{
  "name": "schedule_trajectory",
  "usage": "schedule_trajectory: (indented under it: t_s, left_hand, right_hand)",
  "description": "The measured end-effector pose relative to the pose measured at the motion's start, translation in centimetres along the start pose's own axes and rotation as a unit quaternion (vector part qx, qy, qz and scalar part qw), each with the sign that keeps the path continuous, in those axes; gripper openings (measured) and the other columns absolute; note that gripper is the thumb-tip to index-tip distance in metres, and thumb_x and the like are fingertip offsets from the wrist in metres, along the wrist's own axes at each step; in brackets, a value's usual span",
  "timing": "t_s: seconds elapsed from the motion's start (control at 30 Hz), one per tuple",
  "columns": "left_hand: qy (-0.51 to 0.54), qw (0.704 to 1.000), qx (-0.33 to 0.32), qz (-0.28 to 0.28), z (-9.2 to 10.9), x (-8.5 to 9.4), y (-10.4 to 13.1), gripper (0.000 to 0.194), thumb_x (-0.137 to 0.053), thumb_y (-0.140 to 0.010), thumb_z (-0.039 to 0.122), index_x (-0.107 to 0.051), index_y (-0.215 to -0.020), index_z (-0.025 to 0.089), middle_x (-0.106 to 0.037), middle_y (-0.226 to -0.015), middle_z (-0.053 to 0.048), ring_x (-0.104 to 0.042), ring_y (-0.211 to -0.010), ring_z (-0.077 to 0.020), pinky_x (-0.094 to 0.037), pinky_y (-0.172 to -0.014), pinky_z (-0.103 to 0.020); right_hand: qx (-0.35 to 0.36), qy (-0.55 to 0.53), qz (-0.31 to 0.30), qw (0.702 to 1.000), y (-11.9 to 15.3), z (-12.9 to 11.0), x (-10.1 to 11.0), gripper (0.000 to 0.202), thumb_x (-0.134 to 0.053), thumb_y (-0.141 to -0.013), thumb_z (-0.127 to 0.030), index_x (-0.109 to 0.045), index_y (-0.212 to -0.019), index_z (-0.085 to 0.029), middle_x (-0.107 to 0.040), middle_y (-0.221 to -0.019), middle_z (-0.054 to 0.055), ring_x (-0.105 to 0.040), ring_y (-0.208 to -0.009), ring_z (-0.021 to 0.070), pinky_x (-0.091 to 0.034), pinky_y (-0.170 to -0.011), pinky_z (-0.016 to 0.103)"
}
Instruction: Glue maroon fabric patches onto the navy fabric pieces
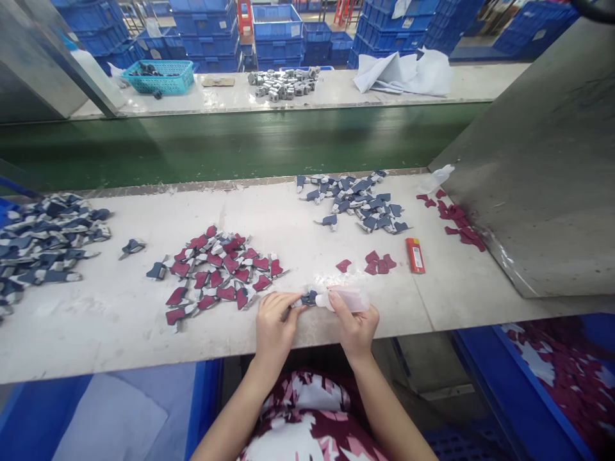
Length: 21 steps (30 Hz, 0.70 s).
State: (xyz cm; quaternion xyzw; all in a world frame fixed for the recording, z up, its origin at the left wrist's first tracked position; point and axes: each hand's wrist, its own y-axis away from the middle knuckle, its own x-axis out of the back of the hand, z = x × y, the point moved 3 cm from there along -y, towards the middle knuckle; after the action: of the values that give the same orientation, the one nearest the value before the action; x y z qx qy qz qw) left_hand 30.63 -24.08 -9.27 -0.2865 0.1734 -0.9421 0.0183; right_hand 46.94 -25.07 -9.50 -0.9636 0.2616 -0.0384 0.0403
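My left hand (273,318) pinches a small navy-and-grey piece (308,298) at the near edge of the white table (110,314). My right hand (353,323) grips a small clear squeeze bottle (346,298), lying sideways, its nozzle touching that piece. A heap of maroon-topped pieces (218,269) lies just left of my hands. A few loose maroon patches (377,262) lie just beyond the right hand.
A red lighter (415,255) lies right of the patches. Navy-grey pieces are piled at the back (358,202) and far left (43,240). More maroon patches (456,221) lie by a grey metal panel (548,173). A green conveyor (216,144) runs behind; blue bins (552,384) sit below.
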Motion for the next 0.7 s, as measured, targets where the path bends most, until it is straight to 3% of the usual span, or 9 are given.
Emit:
schedule_trajectory:
  t_s: [0.7]
  left_hand:
    - [-0.007,1.000,0.013,-0.010,0.02,0.10,-0.07,0.010,-0.069,-0.090,0.018,-0.077,-0.096,0.021,-0.081,-0.092,-0.005,-0.074,-0.085,-0.0238,-0.054,-0.084,-0.042]
  right_hand:
    - [-0.010,-0.017,0.008,1.000,-0.06,0.07,-0.03,0.021,-0.077,-0.075,-0.038,-0.080,-0.076,-0.017,-0.078,-0.073,0.006,-0.074,-0.066,0.0247,-0.060,-0.059,0.033]
